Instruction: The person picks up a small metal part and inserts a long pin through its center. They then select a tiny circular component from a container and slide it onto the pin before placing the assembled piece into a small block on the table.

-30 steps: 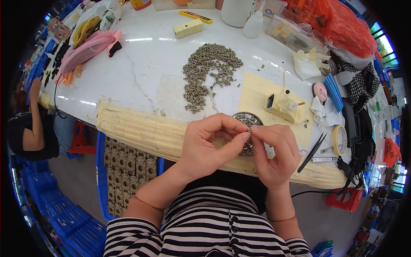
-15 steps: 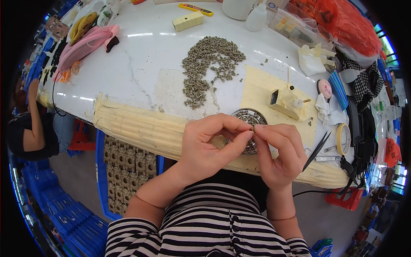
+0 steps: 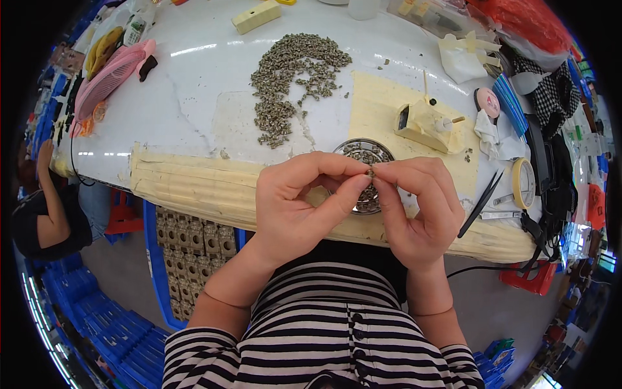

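Metal-grey and tiny, a small part (image 3: 370, 172) sits where the fingertips of the 2 hands meet, partly hidden by them. Left hand (image 3: 291, 201) and right hand (image 3: 421, 207) each pinch it between thumb and forefinger, the other fingers curled inward. Beneath the fingertips, partly covered by the hands, a round steel dish (image 3: 363, 141) holds more small grey pieces. It stands by the cream-covered near edge (image 3: 194, 178) of the white table (image 3: 188, 97). Farther off, toward the left, lies a curved heap (image 3: 285, 78) of similar pieces. To the dish's right, a cream-taped block (image 3: 418, 129) rests on a cream sheet (image 3: 372, 97); black tweezers (image 3: 479, 206) and a tape roll (image 3: 517, 183) lie beyond the right hand. Past these, a round pink case (image 3: 487, 102) bears a printed picture. At upper left, markings on a green-and-white packet (image 3: 134, 31) are too small to read. Lower left, a blue tray (image 3: 153, 259) carries rows of metal blocks (image 3: 194, 243) with round holes.
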Demonstrator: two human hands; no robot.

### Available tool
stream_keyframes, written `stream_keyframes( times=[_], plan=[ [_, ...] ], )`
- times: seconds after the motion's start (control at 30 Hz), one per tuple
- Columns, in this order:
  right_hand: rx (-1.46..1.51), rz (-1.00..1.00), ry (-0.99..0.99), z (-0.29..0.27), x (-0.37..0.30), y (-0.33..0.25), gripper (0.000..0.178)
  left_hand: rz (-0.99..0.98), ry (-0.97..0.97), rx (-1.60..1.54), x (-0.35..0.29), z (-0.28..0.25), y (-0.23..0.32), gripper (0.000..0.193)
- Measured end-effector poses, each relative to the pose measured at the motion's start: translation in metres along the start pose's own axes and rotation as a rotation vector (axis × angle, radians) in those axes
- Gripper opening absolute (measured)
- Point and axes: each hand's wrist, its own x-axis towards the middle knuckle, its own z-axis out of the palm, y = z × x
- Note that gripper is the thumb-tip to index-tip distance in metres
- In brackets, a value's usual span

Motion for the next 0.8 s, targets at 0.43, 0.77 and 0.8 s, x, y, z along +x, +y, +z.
stream_keyframes(
  times=[0.43, 0.77, 0.8],
  plan=[
    [0.015, 0.012, 0.000, 0.0003, -0.0016, 0.0002, 0.022, 0.006, -0.060, 0.100, 0.0002, -0.0022, 0.0044, 0.015],
    [-0.001, -0.006, -0.017, 0.0013, -0.0016, -0.0006, 0.024, 0.047, 0.008, 0.088, 0.0011, 0.0001, 0.0002, 0.013],
    [-0.004, -0.009, -0.019, 0.0010, -0.0013, -0.0009, 0.024, 0.052, 0.005, 0.101, 0.0016, -0.0003, 0.0009, 0.013]
  ],
)
